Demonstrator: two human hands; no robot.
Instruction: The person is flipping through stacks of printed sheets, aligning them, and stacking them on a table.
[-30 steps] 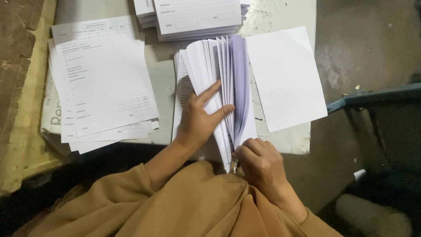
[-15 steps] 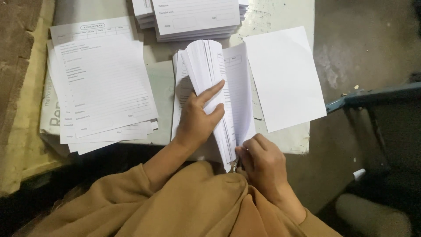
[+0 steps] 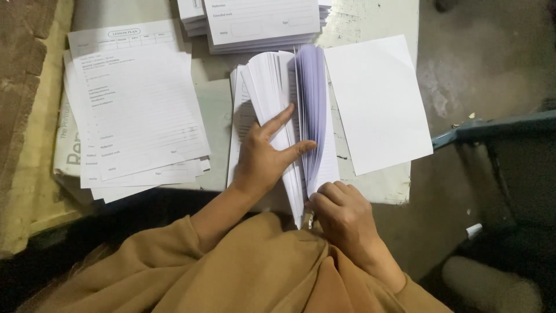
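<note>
We see the left hand [image 3: 263, 159] spread flat on a thick sheaf of paper [image 3: 289, 98], fingers splayed, thumb holding the fanned leaves apart. The right hand [image 3: 341, 214] pinches the sheaf's near edge. The sheaf lies mid-surface [image 3: 370, 23], between printed forms [image 3: 136, 110] on the left and a blank white sheet [image 3: 376, 101] on the right. More stacked forms [image 3: 260, 23] lie farther off.

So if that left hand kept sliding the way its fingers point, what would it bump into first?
The left hand lies on the fanned stack of sheets, fingers pointing up and to the right. Going straight on, it would likely meet the upright, fanned pages first; beyond them lies the blank white sheet.
</note>
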